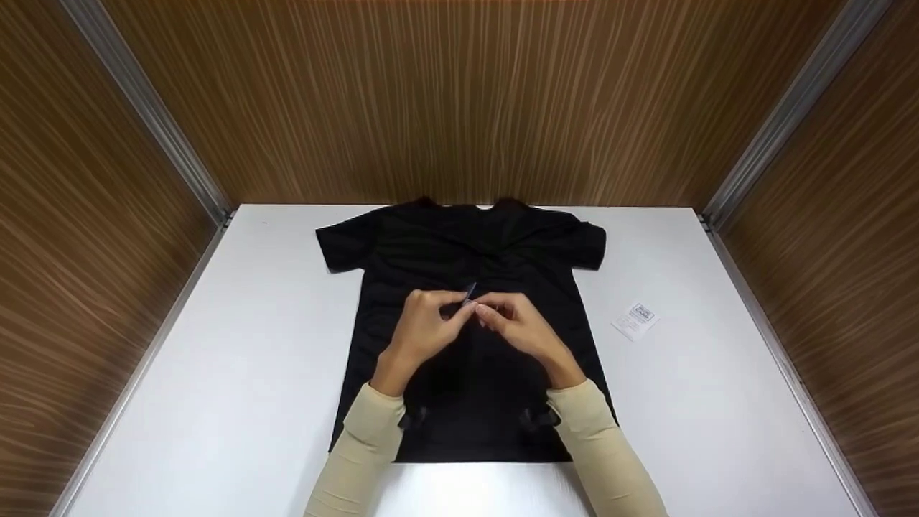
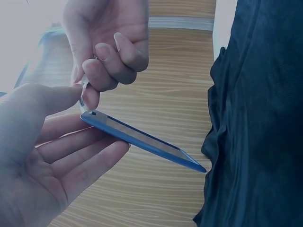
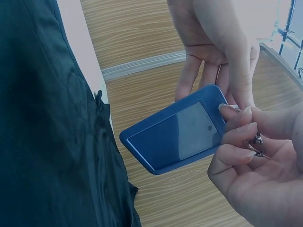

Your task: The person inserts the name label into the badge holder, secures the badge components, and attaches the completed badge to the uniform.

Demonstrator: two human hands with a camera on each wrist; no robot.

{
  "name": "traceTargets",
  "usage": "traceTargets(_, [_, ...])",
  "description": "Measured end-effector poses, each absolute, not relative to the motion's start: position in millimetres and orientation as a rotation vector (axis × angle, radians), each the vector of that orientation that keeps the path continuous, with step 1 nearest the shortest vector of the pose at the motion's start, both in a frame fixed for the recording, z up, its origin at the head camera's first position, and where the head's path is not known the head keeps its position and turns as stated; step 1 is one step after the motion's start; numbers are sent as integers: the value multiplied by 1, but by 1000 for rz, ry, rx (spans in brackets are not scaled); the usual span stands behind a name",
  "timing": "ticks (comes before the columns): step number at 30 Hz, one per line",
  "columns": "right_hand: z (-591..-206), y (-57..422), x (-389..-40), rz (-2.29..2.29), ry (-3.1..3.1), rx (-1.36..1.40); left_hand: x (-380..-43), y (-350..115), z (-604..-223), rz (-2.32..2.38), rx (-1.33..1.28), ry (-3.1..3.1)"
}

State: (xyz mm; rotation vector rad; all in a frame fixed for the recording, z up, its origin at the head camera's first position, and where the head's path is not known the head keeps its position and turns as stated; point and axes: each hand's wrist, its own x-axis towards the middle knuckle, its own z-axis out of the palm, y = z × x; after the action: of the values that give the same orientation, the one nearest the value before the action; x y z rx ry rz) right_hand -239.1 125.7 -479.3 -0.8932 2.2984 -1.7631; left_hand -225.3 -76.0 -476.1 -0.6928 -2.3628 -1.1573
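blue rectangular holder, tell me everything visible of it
The flat blue rounded-rectangular holder looks plastic, with a rim framing a glossy inset panel and a small opening near one end. It tilts in the air over the black fabric T-shirt. The left hand's grip holds that end; the right hand's grip is close, contact unclear.

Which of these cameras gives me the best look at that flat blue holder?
The right wrist view: it shows the blue holder's broad face, with its rim and inset panel, though the right hand overlaps one end. The left wrist view shows it nearly edge-on; the head view, only a small dark sliver by the left hand.
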Motion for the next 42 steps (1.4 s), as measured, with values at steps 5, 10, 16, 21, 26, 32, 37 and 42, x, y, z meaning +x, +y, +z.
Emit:
traceTargets(5, [-481, 123, -237, -1786, 2315, -895, -223, -76, -477, -1161, -717, -2346])
traceTargets(10, [-484, 120, -237, -1816, 2327, -933, -220, -76, -479, -1112, -721, -2332])
traceTargets(16, [-487, 119, -239, -1852, 2358, -974, -221, -73, -478, -1065, -736, -2323])
traceTargets(21, [-489, 117, -240, -1858, 2364, -951, -221, -72, -479, -1050, -728, -2319])
traceTargets(26, [-487, 117, -239, -1845, 2370, -924, -221, -71, -479, -1049, -735, -2305])
traceTargets(32, [-488, 118, -239, -1856, 2398, -905, -223, -74, -479, -1084, -687, -2256])
traceTargets(37, [-488, 117, -238, -1883, 2372, -882, -224, -80, -475, -1209, -637, -2197])
traceTargets(42, [-487, 118, -238, -1902, 2363, -842, -226, -81, -473, -1234, -669, -2213])
